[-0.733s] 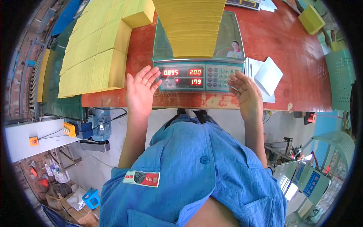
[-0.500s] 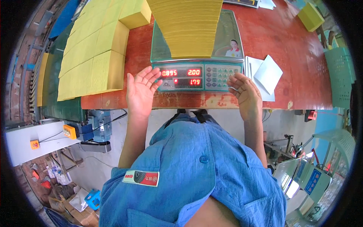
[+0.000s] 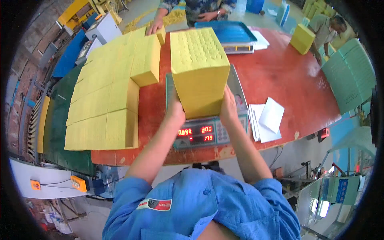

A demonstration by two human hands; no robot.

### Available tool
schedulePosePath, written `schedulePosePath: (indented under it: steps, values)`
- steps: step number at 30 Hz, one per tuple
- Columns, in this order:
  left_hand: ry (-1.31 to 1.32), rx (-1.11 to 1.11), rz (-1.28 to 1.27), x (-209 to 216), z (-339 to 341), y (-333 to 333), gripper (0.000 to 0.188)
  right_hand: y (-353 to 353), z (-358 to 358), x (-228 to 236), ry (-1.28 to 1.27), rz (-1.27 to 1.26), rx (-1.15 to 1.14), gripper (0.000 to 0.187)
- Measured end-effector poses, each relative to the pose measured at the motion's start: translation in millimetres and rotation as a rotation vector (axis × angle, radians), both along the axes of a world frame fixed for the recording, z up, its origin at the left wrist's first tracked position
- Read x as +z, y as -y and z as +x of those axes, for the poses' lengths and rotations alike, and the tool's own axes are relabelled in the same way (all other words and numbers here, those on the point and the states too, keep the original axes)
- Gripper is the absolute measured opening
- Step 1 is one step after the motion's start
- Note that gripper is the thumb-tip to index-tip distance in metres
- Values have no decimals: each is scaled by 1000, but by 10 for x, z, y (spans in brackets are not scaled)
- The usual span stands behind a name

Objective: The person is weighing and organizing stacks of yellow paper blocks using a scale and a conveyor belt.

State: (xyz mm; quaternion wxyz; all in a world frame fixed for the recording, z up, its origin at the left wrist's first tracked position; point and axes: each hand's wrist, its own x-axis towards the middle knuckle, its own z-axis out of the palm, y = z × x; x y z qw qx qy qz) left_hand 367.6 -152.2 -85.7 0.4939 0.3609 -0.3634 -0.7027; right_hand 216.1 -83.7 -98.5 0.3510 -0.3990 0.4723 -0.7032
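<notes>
A tall stack of yellow paper sheets [image 3: 202, 90] stands on the digital scale [image 3: 218, 138], its top sheet embossed with rows of round marks. My left hand [image 3: 175, 111] presses against the stack's left side, and my right hand [image 3: 229, 106] against its right side. The fingers reach back along the sides and are partly hidden by the paper. Red digits glow on the scale's display [image 3: 196, 134], below my hands. Left of the scale, several similar yellow stacks [image 3: 98, 108] sit close together in rows.
White papers [image 3: 269, 120] lie right of the scale on the red table [image 3: 298, 86]. Beyond stands another scale with a blue tray [image 3: 228, 34]. Across the table, a person's hand [image 3: 154, 27] rests on a yellow stack. Another person [image 3: 326, 30] bends near a yellow block [image 3: 302, 39].
Both my hands have moved forward and inward, from open above the table's front edge to the stack's sides. The view has tilted up, bringing the two other people into sight.
</notes>
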Motion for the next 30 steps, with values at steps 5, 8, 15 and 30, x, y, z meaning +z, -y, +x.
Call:
schedulePosePath:
  steps: [5,8,15,30]
  values:
    - [-31,-83,-10,-92,138,-207,64,-280,237,5,275,82,-8,49]
    - [-56,-141,-9,64,189,-514,67,-564,308,-76,362,85,-70,49]
    - [46,-277,-16,177,204,-661,67,-841,256,-44,349,62,-178,40]
    - [238,-564,64,1386,388,-379,56,-940,219,-302,831,258,166,37]
